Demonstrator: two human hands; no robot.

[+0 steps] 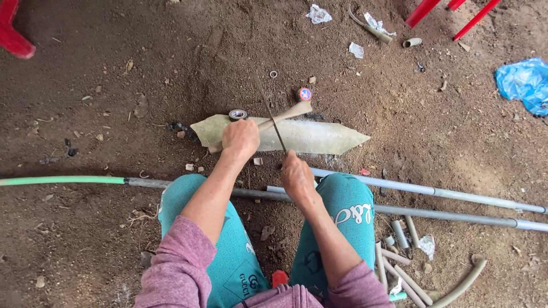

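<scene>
Both arms reach forward and down between the knees, bare from the pushed-up mauve sleeves to the wrists. The left hand point(240, 138) is out further, knuckles up, fingers curled tight in a closed grip, wrist pretty straight. The right hand point(296, 174) sits closer to the body, also clenched in a fist-like grip, back of the hand facing up.

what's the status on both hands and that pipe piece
Left hand pins short beige plastic pipe on pale flat board. Right hand grips thin hacksaw blade across it. Grey tape roll beside left hand.
</scene>
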